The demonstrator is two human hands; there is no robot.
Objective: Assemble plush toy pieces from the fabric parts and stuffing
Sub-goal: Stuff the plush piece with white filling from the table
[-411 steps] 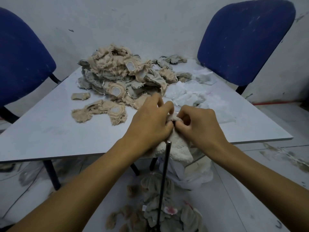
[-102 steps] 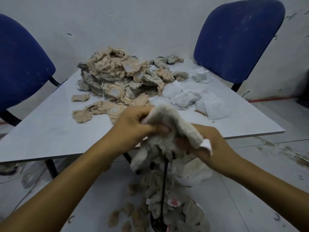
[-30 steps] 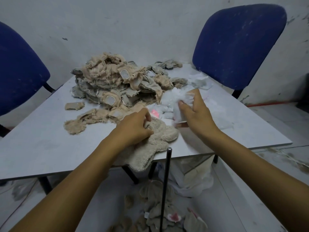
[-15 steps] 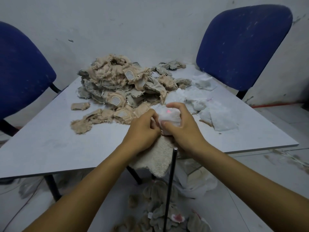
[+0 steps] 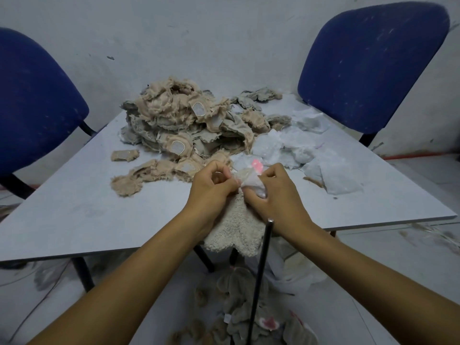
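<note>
Grey table [image 5: 74,220] against a pale wall, blue chair [image 5: 32,108] at far left. Further right, heap of tan fabric parts [image 5: 189,125] at mid-table. Near front edge, left hand [image 5: 211,190], fingers curled, pinching top of cream plush piece [image 5: 236,230] draped over table edge. Just beside, right hand [image 5: 276,195], fingers clamped on white stuffing wad [image 5: 254,180] at the plush opening. Below, upright black rod [image 5: 261,270]. Rightward, loose white stuffing [image 5: 311,155], second blue chair [image 5: 373,63].
</note>
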